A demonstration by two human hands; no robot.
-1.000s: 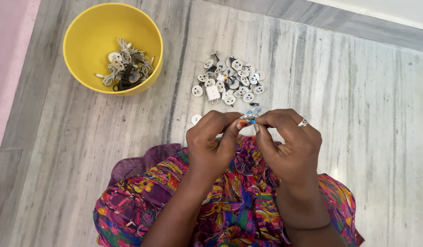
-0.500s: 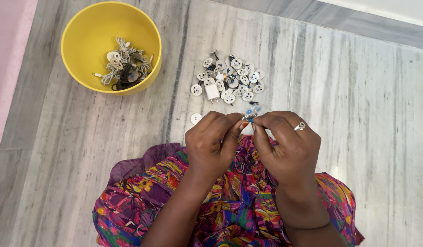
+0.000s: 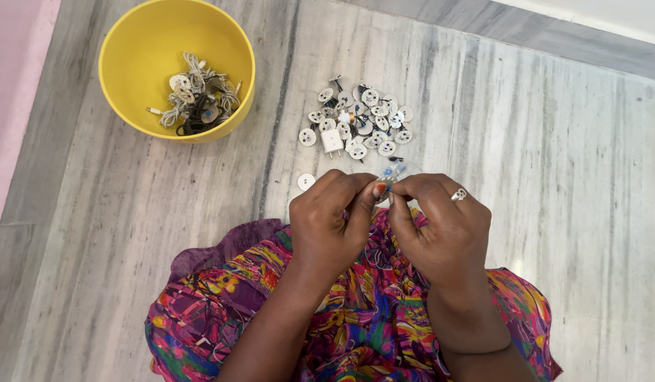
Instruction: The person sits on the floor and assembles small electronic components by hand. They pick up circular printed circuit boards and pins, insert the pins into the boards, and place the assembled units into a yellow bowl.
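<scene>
My left hand point(image 3: 331, 226) and my right hand point(image 3: 440, 230) meet fingertip to fingertip over my lap, both pinching one small part with blue wires point(image 3: 391, 174). A ring sits on a right-hand finger. Just beyond my fingers lies a pile of small round white discs point(image 3: 363, 124) on the grey marble floor, with a white plug-like block point(image 3: 331, 141) among them. One loose disc point(image 3: 306, 182) lies beside my left hand.
A yellow bowl point(image 3: 140, 42) stands at the far left, holding a tangle of discs with thin wires point(image 3: 196, 99). A pink mat point(image 3: 16, 78) borders the left edge. My lap is covered by bright patterned cloth point(image 3: 221, 311).
Both hands have stayed over my lap; the fingers have shifted slightly around the small wired part. The pile and the bowl have not moved.
</scene>
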